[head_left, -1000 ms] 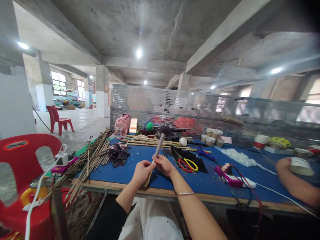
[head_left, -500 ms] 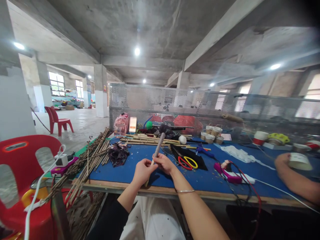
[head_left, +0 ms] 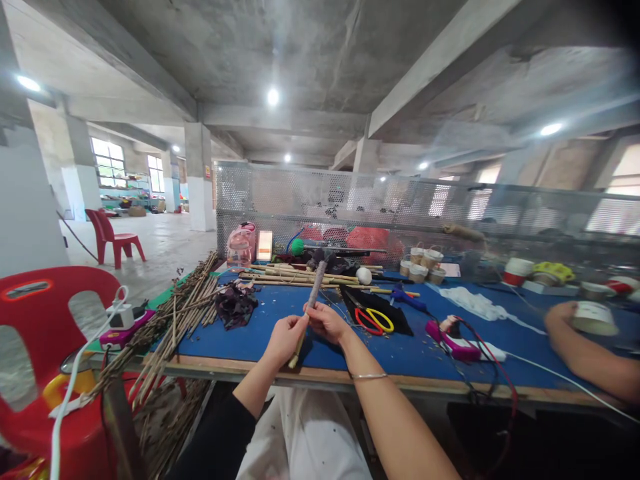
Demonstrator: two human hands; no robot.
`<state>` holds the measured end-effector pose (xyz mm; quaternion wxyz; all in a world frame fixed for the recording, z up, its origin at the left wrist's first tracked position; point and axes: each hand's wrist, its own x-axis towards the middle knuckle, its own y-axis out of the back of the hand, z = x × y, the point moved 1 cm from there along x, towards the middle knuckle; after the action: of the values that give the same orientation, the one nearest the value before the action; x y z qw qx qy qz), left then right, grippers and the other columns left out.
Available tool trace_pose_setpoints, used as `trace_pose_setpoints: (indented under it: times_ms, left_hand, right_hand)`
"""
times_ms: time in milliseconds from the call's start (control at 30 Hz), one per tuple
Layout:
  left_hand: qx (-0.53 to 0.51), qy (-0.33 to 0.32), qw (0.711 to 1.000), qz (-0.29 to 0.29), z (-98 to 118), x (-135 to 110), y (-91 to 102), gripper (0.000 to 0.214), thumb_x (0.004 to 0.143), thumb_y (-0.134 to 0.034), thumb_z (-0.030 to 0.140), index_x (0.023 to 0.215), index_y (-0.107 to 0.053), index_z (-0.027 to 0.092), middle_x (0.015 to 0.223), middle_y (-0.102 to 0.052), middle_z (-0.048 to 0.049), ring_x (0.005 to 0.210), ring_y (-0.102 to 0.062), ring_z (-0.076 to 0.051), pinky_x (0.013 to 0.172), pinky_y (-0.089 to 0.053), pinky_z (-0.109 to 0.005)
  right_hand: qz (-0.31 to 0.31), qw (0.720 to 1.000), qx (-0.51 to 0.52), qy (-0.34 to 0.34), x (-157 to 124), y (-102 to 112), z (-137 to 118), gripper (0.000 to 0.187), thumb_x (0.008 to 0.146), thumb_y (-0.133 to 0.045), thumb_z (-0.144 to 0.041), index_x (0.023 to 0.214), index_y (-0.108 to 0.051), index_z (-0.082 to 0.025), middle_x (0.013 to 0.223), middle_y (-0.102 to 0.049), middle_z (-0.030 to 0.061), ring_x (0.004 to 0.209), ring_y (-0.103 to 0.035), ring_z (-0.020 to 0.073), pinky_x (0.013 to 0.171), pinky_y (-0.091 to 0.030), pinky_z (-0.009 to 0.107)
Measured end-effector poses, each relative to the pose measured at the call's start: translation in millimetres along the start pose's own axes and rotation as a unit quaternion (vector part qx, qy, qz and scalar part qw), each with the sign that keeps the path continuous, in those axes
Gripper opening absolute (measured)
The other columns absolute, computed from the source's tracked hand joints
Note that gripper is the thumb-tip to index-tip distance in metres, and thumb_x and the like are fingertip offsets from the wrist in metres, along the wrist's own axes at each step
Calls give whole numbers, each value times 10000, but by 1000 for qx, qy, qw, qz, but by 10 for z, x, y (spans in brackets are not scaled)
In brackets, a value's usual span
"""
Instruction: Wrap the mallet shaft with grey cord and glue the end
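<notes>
Both my hands hold one thin stick (head_left: 315, 287) above the blue table top (head_left: 280, 333). My left hand (head_left: 286, 337) is closed round its lower part, whose pale end pokes out below. My right hand (head_left: 326, 321) pinches the stick just above, fingers closed. The upper part of the stick looks wrapped in grey and points away from me toward the mesh fence. A thin bracelet sits on my right wrist.
A bundle of long sticks (head_left: 177, 320) lies over the table's left corner. Scissors with red and yellow handles (head_left: 373, 321), a pink glue gun (head_left: 450, 340) with cables, a dark cloth (head_left: 235, 307) and small cups (head_left: 420, 267) lie on the table. Another person's arm (head_left: 590, 360) rests at right. A red chair (head_left: 45, 353) stands at left.
My hands stay on the stick, turning it slightly. The view has shifted a little, and the other person's arm has moved slightly left.
</notes>
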<state>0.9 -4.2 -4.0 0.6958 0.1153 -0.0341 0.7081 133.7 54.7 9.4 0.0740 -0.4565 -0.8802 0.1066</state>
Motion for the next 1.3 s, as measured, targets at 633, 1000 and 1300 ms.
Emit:
trace_pose_setpoints:
  times_ms: [633,1000,1300]
  left_hand:
    - [55,-22,997,49,61,-30,0,353,666,-625,489,645,-593,138,544,-543,14,507,-456,-101,502,-328,-216]
    - [67,-42,995,55,30,-9,-3,340,671,-635,473,698,-608,135,592,-559,12,547,-457,-100,522,-329,-210]
    - [-23,12,999,-38,44,-24,10,438,768,-478,543,697,-609,131,532,-521,13,460,-423,-94,466,-316,-218]
  right_hand:
    - [24,999,-17,26,-4,-54,-16,410,570,-786,-379,763,-489,-173,467,-402,-103,345,-231,17,350,-66,199]
    - [30,999,-40,10,7,-36,0,429,576,-772,-421,758,-466,-182,458,-400,-102,337,-226,20,348,-63,195]
    - [-3,1000,-11,3,-14,-42,-16,401,597,-765,-402,782,-492,-175,444,-311,-119,358,-191,20,364,-61,184]
